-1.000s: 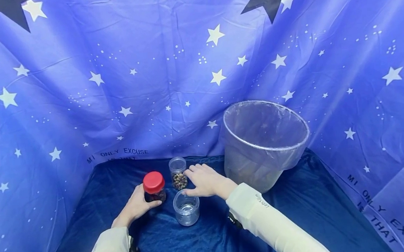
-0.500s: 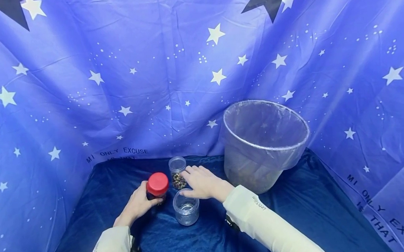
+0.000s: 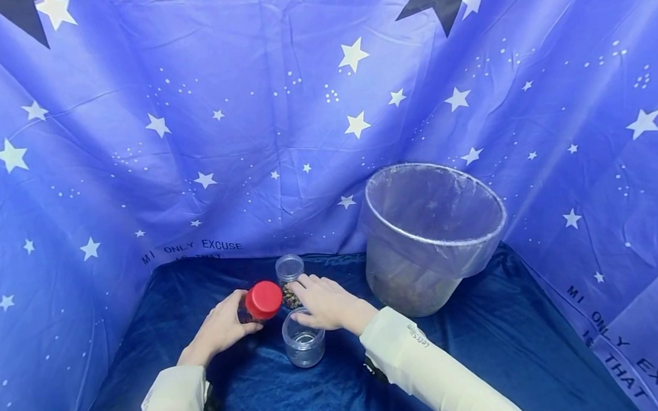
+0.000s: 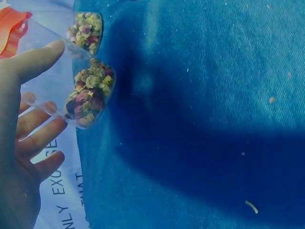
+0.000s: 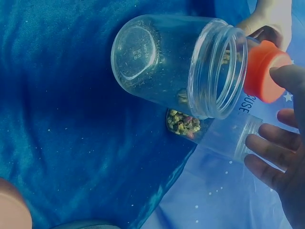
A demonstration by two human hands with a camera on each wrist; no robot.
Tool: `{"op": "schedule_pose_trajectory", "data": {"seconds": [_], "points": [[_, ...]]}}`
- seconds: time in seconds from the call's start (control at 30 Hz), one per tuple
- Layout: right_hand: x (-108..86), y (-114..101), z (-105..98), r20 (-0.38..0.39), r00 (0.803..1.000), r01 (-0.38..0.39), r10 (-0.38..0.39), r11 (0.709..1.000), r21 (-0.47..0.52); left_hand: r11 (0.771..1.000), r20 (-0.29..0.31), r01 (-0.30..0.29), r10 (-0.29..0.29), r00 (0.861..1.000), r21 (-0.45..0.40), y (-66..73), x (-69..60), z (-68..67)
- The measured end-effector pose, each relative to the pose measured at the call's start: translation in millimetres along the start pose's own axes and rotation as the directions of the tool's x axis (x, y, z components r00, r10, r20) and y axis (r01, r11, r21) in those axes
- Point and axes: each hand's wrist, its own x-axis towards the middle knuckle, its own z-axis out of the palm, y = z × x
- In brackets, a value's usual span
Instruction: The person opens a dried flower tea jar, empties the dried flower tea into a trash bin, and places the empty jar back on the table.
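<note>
My left hand [image 3: 218, 328] holds a clear jar [image 4: 90, 95] with a red lid [image 3: 264, 299], thumb on one side and fingers on the other. The jar leans to the right; dried flowers gather at its bottom. My right hand [image 3: 329, 303] is held palm down, fingers spread, beside two lidless clear jars. Its fingers are nearest the rear jar [image 3: 290, 267], which is partly filled with dried flowers. The thumb is by the rim of the front jar [image 3: 305, 342], whose inside looks bare in the right wrist view. Contact with either jar cannot be made out.
A large mesh bin [image 3: 413, 282] lined with a clear bag stands at the back right. Dark blue cloth [image 3: 458, 373] covers the table. A blue star-printed curtain [image 3: 280, 139] surrounds it. A small pale scrap [image 4: 251, 206] lies on the cloth.
My left hand has shifted the red-lidded jar right, towards the other jars, and its lean has changed. The right hand has moved slightly left, closer over the two open jars, which stay put.
</note>
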Motion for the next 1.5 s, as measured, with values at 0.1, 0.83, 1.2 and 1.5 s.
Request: {"op": "schedule_pose_trajectory", "data": {"seconds": [0.1,0.83,1.2,1.5], "points": [[0.7,-0.7,0.6,-0.001,1.000,0.000,0.000,1.000,-0.003,1.000,-0.002,-0.007,0.007,1.000,0.010,0.5,-0.2,-4.3],[2.1,-9.8,1.7,-0.130,0.989,0.069,-0.067,0.998,0.009,0.980,0.026,-0.158,0.156,0.987,0.120,18.2,8.7,-20.1],[5.7,-10.7,1.3,-0.148,0.988,0.043,-0.031,0.996,0.081,0.962,0.070,-0.229,0.221,0.973,0.149,30.5,9.6,-28.0],[3.2,-10.4,-1.9,-0.126,0.992,-0.004,0.025,0.987,0.164,0.933,0.073,-0.296,0.287,0.955,0.204,40.6,10.2,-38.0]]}}
